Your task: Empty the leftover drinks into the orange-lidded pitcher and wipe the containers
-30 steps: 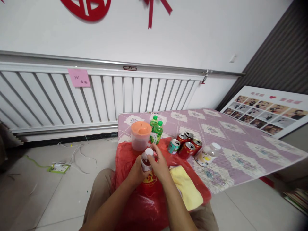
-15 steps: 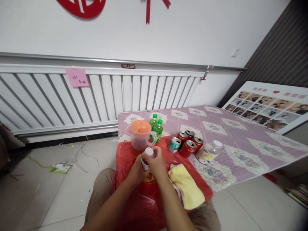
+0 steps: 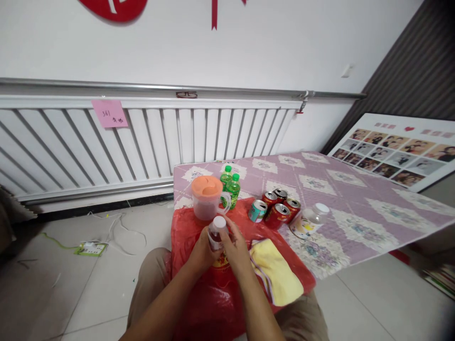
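Note:
A small clear bottle [image 3: 215,238] with a white cap [image 3: 219,222] stands upright between my hands, over the red plastic sheet [image 3: 227,310]. My left hand [image 3: 203,251] is wrapped round its body from the left. From the right, my right hand [image 3: 236,244] holds the bottle too, the thumb lying against it just below the cap. Part of the bottle is hidden by my fingers. Just beyond the hands is a clear pitcher [image 3: 205,208] with an orange lid. A folded yellow cloth [image 3: 279,274] lies to the right of my right forearm.
Two green bottles [image 3: 232,192] stand behind the pitcher. Several red cans [image 3: 277,216] and a teal can [image 3: 258,211] are grouped at the right, beside a clear jar [image 3: 309,221] with a white lid. A patterned purple cloth [image 3: 334,203] covers the table. Behind is a white radiator [image 3: 199,132].
My right hand's fingers have moved from the white cap down onto the side of the bottle. My left hand stays round the bottle. The view has shifted slightly.

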Demonstrator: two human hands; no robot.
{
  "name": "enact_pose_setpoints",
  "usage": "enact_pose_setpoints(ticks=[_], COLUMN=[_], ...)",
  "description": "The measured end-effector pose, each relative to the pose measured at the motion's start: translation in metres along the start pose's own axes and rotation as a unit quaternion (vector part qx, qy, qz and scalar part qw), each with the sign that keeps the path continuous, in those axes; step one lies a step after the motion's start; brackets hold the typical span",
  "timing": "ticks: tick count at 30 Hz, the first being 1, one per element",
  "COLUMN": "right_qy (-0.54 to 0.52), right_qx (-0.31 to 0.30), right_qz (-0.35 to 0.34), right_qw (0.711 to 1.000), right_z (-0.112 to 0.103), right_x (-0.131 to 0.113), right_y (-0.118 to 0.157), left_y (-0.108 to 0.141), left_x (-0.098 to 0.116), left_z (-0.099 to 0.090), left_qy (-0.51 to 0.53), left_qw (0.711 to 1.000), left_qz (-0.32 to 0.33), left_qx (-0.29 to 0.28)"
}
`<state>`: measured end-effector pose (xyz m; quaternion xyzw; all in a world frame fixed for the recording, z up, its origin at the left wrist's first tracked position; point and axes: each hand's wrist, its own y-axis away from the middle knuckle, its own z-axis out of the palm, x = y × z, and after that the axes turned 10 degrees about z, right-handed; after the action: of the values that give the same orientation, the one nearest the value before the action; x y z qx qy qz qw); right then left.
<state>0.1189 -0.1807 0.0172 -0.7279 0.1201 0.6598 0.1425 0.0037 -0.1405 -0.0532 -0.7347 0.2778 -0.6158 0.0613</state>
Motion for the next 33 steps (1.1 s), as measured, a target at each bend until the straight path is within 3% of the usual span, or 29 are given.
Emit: enact_pose_setpoints(ticks=[7, 16, 22, 33], right_qy=[-0.023, 0.001, -0.013, 0.041], right_qx=[0.063, 0.022, 0.037, 0.033], right_qz=[0.015, -0.012, 0.023, -0.004], right_qw=[0.998, 1.000, 0.999, 0.999], right_z=[-0.005, 0.008, 0.009, 0.012], right_x=[0.009, 0.000, 0.005, -0.010], right_y=[0.001, -0.007, -0.008, -0.009], left_y=[-0.001, -0.002, -0.001, -0.002], left_x=[0.003, 0.005, 0.000, 0.002], left_z=[0.000, -0.001, 0.000, 0.000], left_qy=[-0.012, 0.024, -0.001, 0.012], left_qw=[1.000, 1.000, 1.000, 1.000], left_qz=[-0.002, 0.001, 0.008, 0.005], left_qx=[0.013, 0.004, -0.004, -0.006])
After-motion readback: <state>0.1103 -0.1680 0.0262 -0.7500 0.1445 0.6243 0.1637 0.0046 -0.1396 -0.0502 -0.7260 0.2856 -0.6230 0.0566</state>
